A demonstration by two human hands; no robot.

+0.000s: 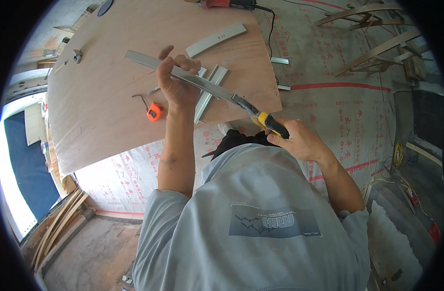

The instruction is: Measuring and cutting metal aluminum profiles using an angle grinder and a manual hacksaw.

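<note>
My left hand [179,87] is closed round a long, narrow grey metal channel [139,58], held tilted above the plywood board. Its far end points up and left; the near end slopes down to the right. My right hand [302,140] grips snips [274,124] with yellow and black handles. Their jaws meet the channel's near end; whether they bite into it I cannot tell. Beneath my left hand, shorter metal channel pieces [216,80] lie on the board. An orange tape measure [154,112] rests left of my left forearm.
The plywood board [105,116] fills the left and centre. A pale flat strip [217,40] and a red and black corded power tool [226,4] lie farther up. Printed white sheeting [338,116] covers the floor. Wooden frames [377,48] stand at the far right.
</note>
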